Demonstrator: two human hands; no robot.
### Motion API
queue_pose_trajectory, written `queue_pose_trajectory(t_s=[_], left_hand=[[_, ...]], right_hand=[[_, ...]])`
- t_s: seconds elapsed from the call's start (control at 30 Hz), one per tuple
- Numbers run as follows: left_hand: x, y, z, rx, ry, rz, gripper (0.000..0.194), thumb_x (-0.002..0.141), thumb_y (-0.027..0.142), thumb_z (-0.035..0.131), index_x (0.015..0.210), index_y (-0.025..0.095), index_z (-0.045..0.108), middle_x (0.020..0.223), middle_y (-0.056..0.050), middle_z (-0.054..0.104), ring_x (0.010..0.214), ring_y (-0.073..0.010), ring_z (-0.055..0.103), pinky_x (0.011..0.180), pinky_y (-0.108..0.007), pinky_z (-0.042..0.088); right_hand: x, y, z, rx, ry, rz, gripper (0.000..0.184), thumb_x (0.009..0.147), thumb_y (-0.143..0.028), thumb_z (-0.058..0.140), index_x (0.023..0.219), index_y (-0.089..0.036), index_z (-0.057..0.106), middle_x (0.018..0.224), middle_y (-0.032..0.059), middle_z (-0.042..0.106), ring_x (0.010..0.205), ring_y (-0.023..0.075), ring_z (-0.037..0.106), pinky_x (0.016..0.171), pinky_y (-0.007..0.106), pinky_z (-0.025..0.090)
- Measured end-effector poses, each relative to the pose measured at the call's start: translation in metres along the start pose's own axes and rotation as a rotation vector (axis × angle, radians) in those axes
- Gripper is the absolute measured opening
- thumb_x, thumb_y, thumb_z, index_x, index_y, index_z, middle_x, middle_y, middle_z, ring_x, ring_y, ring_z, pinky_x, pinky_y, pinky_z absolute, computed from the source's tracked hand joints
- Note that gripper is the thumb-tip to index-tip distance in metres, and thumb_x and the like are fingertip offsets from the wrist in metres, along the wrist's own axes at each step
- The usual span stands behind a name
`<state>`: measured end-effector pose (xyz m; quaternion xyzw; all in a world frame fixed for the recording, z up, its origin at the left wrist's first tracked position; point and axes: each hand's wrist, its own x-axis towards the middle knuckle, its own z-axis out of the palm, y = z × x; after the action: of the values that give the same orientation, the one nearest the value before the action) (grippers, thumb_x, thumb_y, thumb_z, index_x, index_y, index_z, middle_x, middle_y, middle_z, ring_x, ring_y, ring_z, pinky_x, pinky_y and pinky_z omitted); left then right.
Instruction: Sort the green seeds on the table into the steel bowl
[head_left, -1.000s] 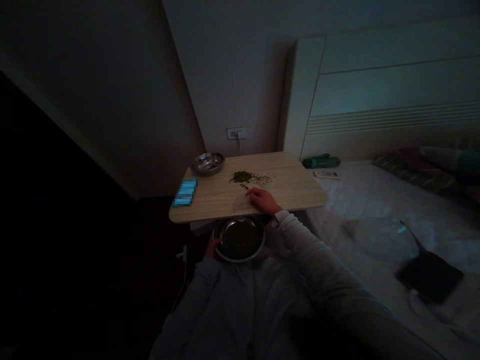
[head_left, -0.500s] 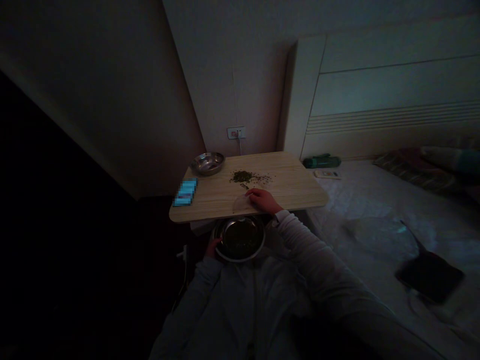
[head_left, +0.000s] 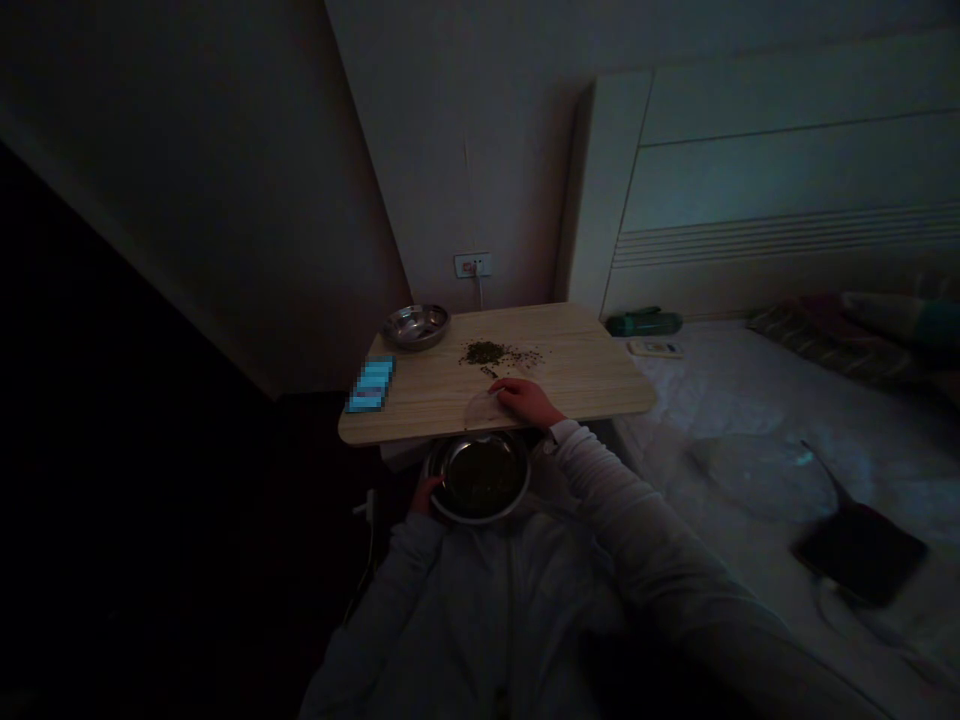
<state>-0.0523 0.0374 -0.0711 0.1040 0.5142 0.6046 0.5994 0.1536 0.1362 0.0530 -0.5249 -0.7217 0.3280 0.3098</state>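
My left hand (head_left: 426,495) grips the left rim of a shiny metal bowl (head_left: 478,521), held just below the table's front edge. Dark contents cover the bowl's bottom, too dim to name. Over the front of the small wooden table (head_left: 420,405), my right hand (head_left: 527,402) is closed, its fingers pinching a thin translucent piece (head_left: 480,408) that rests against the tabletop. Beyond those fingers lies a pile of small dark green beans or seeds (head_left: 484,353), with loose ones scattered to its right and a few nearer my fingertips.
A second metal bowl (head_left: 417,328) stands at the table's back left, behind a lit phone (head_left: 371,385). On the bed to the right are a green bottle (head_left: 645,322), a pale remote (head_left: 655,349) and a dark flat object (head_left: 860,552). A wall socket (head_left: 472,265) holds a plug.
Both hands and the bowl stay almost where they were. A dark speck beside the translucent piece is slightly closer to the table's front edge.
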Motion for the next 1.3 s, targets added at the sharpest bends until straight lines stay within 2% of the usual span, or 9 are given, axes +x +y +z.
queue_pose_trajectory(t_s=[0.17, 0.47, 0.6, 0.73, 0.8, 0.97, 1.13, 1.3], left_hand=[[-0.003, 0.007, 0.001, 0.057, 0.090, -0.026, 0.014, 0.048, 0.010, 0.065, 0.048, 0.022, 0.057, 0.048, 0.000, 0.061, 0.081, -0.0257, 0.065, 0.079, -0.038, 0.047], [-0.025, 0.017, 0.024, 0.039, 0.157, -0.114, 0.018, 0.053, 0.009, 0.059, 0.042, 0.023, 0.055, 0.038, 0.002, 0.056, 0.055, -0.0202, 0.062, 0.066, -0.034, 0.051], [-0.022, 0.014, 0.022, -0.003, 0.152, -0.192, 0.016, 0.056, 0.009, 0.057, 0.049, 0.022, 0.061, 0.041, -0.001, 0.060, 0.063, -0.0231, 0.066, 0.067, -0.036, 0.052], [-0.014, 0.010, 0.016, -0.007, 0.149, -0.167, 0.016, 0.057, 0.008, 0.057, 0.052, 0.022, 0.063, 0.041, 0.000, 0.060, 0.061, -0.0221, 0.065, 0.065, -0.035, 0.052], [-0.012, 0.010, 0.013, -0.004, 0.152, -0.140, 0.016, 0.056, 0.007, 0.056, 0.050, 0.021, 0.062, 0.041, 0.000, 0.059, 0.060, -0.0207, 0.065, 0.066, -0.034, 0.052], [-0.015, 0.011, 0.013, -0.003, 0.133, -0.092, 0.016, 0.054, 0.007, 0.059, 0.046, 0.021, 0.059, 0.043, -0.001, 0.060, 0.075, -0.0253, 0.066, 0.075, -0.038, 0.050], [-0.021, 0.012, 0.018, 0.025, 0.085, -0.065, 0.020, 0.051, 0.008, 0.061, 0.039, 0.022, 0.053, 0.043, -0.002, 0.059, 0.080, -0.0291, 0.065, 0.078, -0.041, 0.047], [-0.020, 0.014, 0.019, 0.032, 0.090, -0.099, 0.020, 0.050, 0.008, 0.061, 0.039, 0.022, 0.051, 0.042, -0.001, 0.058, 0.075, -0.0272, 0.065, 0.076, -0.040, 0.047]], right_hand=[[0.000, 0.000, 0.000, -0.001, -0.018, -0.009, 0.028, 0.075, -0.018, 0.048, 0.094, -0.019, 0.068, 0.072, 0.0000, 0.065, 0.066, 0.0123, 0.053, 0.067, 0.025, 0.040], [0.000, 0.003, 0.001, 0.017, -0.029, -0.050, 0.029, 0.074, -0.020, 0.046, 0.093, -0.020, 0.068, 0.065, -0.0021, 0.063, 0.062, 0.0111, 0.052, 0.065, 0.023, 0.040], [-0.001, 0.001, 0.000, 0.021, -0.035, -0.031, 0.029, 0.073, -0.020, 0.046, 0.092, -0.019, 0.068, 0.065, -0.0021, 0.063, 0.064, 0.0115, 0.053, 0.066, 0.024, 0.041], [0.000, 0.001, -0.001, 0.061, -0.027, -0.044, 0.025, 0.072, -0.018, 0.047, 0.086, -0.019, 0.068, 0.076, -0.0006, 0.066, 0.071, 0.0118, 0.056, 0.070, 0.024, 0.042], [0.001, 0.002, -0.001, 0.099, 0.034, -0.024, 0.025, 0.072, -0.017, 0.047, 0.085, -0.017, 0.067, 0.079, 0.0003, 0.067, 0.073, 0.0124, 0.056, 0.071, 0.024, 0.043], [0.007, 0.005, 0.000, 0.151, 0.254, 0.066, 0.032, 0.077, -0.019, 0.040, 0.100, -0.016, 0.061, 0.072, -0.0001, 0.066, 0.067, 0.0128, 0.056, 0.072, 0.027, 0.044], [0.011, 0.005, 0.005, 0.023, 0.224, 0.071, 0.033, 0.082, -0.022, 0.041, 0.111, -0.016, 0.056, 0.084, 0.0038, 0.068, 0.077, 0.0146, 0.059, 0.078, 0.029, 0.045], [0.013, -0.001, 0.010, -0.149, 0.187, 0.128, 0.037, 0.087, -0.025, 0.037, 0.118, -0.018, 0.053, 0.095, 0.0072, 0.067, 0.089, 0.0191, 0.060, 0.083, 0.033, 0.045]])
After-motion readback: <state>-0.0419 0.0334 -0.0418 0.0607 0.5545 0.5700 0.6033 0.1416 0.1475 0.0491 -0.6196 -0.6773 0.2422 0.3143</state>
